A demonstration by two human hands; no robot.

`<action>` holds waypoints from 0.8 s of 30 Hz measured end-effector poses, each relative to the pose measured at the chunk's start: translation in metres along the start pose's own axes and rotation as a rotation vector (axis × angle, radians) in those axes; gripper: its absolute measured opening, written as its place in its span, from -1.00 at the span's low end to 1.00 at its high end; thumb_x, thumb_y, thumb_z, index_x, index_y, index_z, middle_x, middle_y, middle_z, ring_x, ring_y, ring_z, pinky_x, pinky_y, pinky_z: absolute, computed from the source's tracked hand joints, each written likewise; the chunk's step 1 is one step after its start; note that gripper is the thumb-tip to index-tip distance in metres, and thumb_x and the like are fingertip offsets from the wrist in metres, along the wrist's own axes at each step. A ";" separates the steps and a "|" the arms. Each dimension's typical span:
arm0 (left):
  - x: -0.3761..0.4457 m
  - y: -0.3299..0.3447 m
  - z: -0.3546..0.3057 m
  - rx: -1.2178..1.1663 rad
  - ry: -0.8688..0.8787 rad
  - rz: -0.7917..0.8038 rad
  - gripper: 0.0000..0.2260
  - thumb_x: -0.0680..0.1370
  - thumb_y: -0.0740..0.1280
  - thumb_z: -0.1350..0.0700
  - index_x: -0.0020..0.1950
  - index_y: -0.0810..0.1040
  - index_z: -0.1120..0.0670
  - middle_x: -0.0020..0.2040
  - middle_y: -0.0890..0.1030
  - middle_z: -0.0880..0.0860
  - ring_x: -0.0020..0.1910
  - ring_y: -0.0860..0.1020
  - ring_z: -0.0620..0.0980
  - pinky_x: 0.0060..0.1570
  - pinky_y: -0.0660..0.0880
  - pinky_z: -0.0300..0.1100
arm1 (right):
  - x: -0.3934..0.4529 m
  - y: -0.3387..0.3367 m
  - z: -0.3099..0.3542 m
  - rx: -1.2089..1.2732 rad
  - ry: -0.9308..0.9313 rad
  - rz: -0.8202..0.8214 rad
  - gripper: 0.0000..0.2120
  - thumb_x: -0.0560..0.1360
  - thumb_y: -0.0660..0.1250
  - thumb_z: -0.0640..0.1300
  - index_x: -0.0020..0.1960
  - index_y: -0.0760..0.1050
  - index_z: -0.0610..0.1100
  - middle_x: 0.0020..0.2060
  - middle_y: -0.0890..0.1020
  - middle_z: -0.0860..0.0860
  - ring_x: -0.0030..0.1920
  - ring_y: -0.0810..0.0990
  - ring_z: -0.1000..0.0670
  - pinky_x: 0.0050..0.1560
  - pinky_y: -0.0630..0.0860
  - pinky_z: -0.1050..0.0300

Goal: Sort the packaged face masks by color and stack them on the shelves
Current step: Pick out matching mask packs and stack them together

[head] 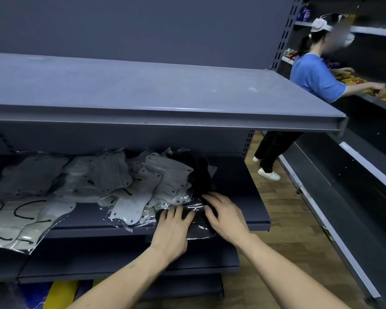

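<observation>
On middle shelf [257,221]: left hand [173,230], right hand [224,216] press black mask pack [197,228].

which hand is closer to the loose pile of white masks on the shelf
Left. The left hand lies on the black mask packet right beside the white mask pile; the right hand rests farther right.

Grey wall [143,30], wooden floor [283,210], dark shelving [354,175] opposite.

Mask packets [188,206] glossy clear plastic; shelf [143,94] matt metal; floor [283,210] wood.
</observation>
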State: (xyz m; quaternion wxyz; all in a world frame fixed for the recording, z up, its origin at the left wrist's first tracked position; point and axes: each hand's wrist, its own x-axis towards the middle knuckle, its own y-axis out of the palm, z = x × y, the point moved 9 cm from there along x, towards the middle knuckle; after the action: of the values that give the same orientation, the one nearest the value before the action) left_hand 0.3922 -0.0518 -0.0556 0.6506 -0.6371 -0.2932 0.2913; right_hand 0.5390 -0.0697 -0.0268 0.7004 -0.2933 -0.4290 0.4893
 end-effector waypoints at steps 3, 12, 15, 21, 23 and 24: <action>0.003 -0.002 -0.004 0.010 -0.014 0.004 -0.32 0.42 0.38 0.07 0.51 0.22 -0.01 0.51 0.23 0.20 0.43 0.28 0.21 0.38 0.28 0.08 | 0.012 0.016 -0.006 -0.056 0.172 0.124 -0.56 0.65 0.15 0.13 0.51 0.33 0.10 0.53 0.31 -0.04 0.52 0.23 -0.11 0.48 0.22 0.00; 0.008 0.006 -0.001 -0.069 -0.030 0.100 -0.29 0.47 0.31 0.15 0.56 0.07 0.00 0.61 -0.14 0.20 0.59 -0.12 0.23 0.54 -0.05 0.20 | 0.012 0.045 -0.010 -0.199 0.222 0.237 -0.50 0.67 0.05 0.13 0.57 0.22 0.03 0.54 0.23 -0.11 0.53 0.14 -0.14 0.56 -0.05 -0.11; 0.013 0.007 0.001 -0.063 -0.023 0.162 -0.27 0.46 0.32 0.14 0.56 0.05 0.00 0.61 -0.18 0.22 0.58 -0.19 0.26 0.51 -0.09 0.28 | 0.012 0.042 -0.009 -0.211 0.200 0.173 -0.53 0.66 0.10 0.06 0.52 0.32 -0.07 0.48 0.33 -0.07 0.46 0.25 -0.14 0.54 0.01 -0.11; 0.016 0.009 0.004 -0.037 -0.007 0.203 -0.24 0.47 0.33 0.11 0.57 -0.01 -0.03 0.59 -0.25 0.24 0.56 -0.28 0.27 0.50 -0.10 0.31 | 0.009 0.007 -0.019 -0.186 0.308 -0.126 -0.56 0.55 0.35 -0.07 0.37 0.47 -0.23 0.33 0.47 -0.20 0.27 0.46 -0.24 0.40 0.33 -0.23; 0.015 0.009 0.002 -0.028 0.001 0.177 -0.26 0.50 0.32 0.08 0.58 -0.02 -0.02 0.59 -0.26 0.24 0.56 -0.28 0.25 0.52 -0.09 0.28 | 0.008 -0.006 -0.019 -0.147 0.311 -0.199 -0.53 0.54 0.34 -0.10 0.40 0.43 -0.22 0.34 0.44 -0.20 0.26 0.46 -0.23 0.37 0.37 -0.19; 0.014 0.009 0.000 -0.026 0.004 0.162 -0.27 0.51 0.30 0.07 0.59 -0.03 -0.02 0.59 -0.25 0.24 0.57 -0.26 0.25 0.52 -0.09 0.25 | 0.008 -0.012 -0.018 -0.129 0.302 -0.221 -0.52 0.55 0.33 -0.10 0.43 0.39 -0.21 0.36 0.41 -0.19 0.27 0.44 -0.20 0.35 0.39 -0.14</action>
State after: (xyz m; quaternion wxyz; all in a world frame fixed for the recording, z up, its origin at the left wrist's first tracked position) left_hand 0.4013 -0.0415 -0.0641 0.6172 -0.6677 -0.2432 0.3378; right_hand 0.5613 -0.0660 -0.0221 0.7859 -0.3588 -0.3792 0.3314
